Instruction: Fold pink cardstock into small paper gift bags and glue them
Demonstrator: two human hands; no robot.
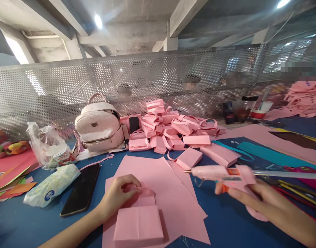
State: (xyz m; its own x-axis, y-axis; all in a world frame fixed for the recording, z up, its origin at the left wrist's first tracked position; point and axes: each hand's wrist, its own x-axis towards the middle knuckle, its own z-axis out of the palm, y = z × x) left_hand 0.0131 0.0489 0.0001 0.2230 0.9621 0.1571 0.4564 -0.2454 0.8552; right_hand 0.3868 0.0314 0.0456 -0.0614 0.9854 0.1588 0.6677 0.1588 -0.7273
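My left hand (122, 193) is closed, its fingers pinching the far flap of a pink folded paper box (138, 224). The box lies on a stack of pink paper sheets (181, 210) in front of me. My right hand (264, 201) grips a pink hot glue gun (222, 174) by its handle, a finger at the orange trigger. Its nozzle points left, above the sheets' right edge, apart from the box. A long clear glue stick (287, 174) sticks out of its back. Thin glue strands hang below the nozzle.
Finished-looking pink paper bags (170, 127) form a heap at the back. Left of it stands a white backpack (98, 125). A black phone (81, 191), a tissue pack (53, 184) and a plastic bag (48, 144) lie left. Teal paper strips (272, 155) and pencils (300, 196) lie right. A perforated metal screen (147, 72) stands behind.
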